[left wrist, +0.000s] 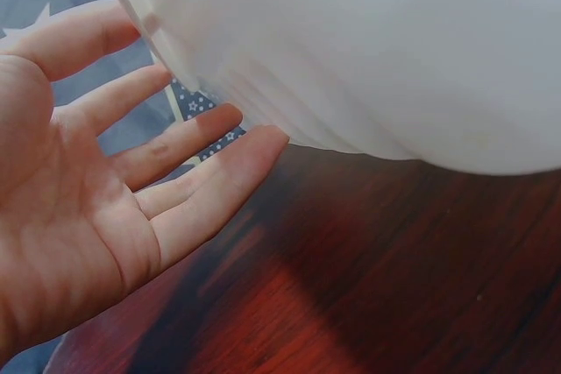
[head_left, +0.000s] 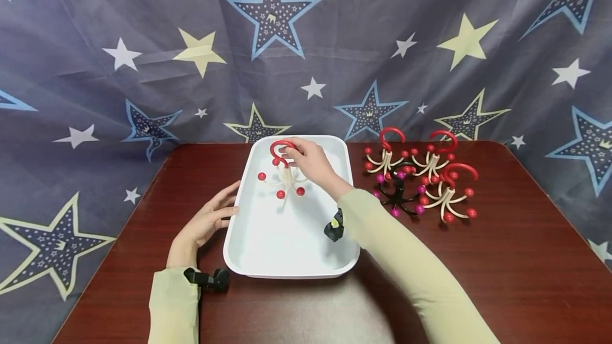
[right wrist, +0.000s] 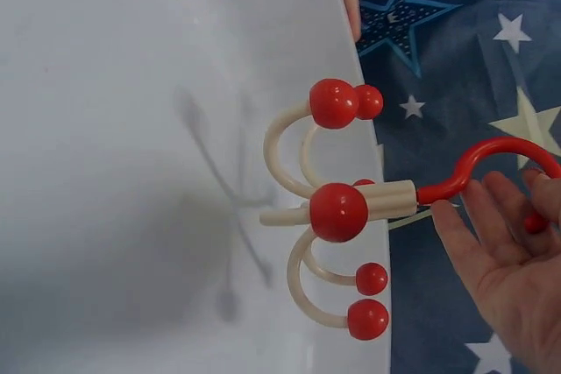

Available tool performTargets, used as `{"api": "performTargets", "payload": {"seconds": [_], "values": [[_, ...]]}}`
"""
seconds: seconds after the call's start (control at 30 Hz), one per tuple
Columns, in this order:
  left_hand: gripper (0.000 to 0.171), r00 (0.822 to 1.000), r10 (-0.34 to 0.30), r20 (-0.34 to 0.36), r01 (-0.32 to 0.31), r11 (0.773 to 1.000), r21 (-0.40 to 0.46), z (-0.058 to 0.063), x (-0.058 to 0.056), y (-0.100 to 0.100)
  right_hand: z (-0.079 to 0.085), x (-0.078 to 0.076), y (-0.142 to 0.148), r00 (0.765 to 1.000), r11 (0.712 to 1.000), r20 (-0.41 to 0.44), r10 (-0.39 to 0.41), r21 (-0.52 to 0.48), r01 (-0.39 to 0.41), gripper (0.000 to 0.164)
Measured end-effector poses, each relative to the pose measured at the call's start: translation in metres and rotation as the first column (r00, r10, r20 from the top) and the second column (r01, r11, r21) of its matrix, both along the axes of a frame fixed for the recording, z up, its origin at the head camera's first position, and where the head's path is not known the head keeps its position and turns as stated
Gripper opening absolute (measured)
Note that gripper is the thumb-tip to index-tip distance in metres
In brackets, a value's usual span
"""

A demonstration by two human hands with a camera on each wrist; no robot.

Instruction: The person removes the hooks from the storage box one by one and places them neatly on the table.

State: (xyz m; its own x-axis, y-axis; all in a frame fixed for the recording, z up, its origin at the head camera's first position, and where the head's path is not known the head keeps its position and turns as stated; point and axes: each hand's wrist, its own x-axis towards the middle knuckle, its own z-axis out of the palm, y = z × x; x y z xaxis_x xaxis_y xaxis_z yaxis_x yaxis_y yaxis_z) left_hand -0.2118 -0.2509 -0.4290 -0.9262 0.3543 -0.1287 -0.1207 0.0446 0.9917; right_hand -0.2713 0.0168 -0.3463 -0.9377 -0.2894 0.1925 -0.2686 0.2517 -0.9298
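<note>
My right hand (head_left: 313, 162) holds the red hook of a cream multi-arm hanger (head_left: 287, 177) over the far part of a white tray (head_left: 287, 248). Red balls tip its curved cream arms. In the right wrist view the hanger (right wrist: 390, 201) casts a shadow on the tray floor, and the fingers of my right hand (right wrist: 517, 269) are at its hook. Against the tray's left wall rest the fingertips of my left hand (head_left: 207, 222). Its fingers are spread and fairly straight in the left wrist view, beside the tray's outer side (left wrist: 394, 50).
Right of the tray, a group of similar hangers stands on the dark red wooden table (head_left: 507, 280): red-hooked cream ones (head_left: 446, 195) and a black one (head_left: 398, 195) with magenta balls. A star-patterned curtain (head_left: 334, 31) hangs behind the table.
</note>
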Motion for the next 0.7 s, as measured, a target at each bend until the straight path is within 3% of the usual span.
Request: {"api": "performTargets", "payload": {"seconds": [0.7], "values": [[0.063, 1.000, -0.015, -0.019, 0.015, 1.000, 0.012, -0.002, -0.001, -0.002, 0.032, 0.027, 0.056, 0.994, 0.987, -0.089, 0.059, -0.147, -0.072, 0.029]]}}
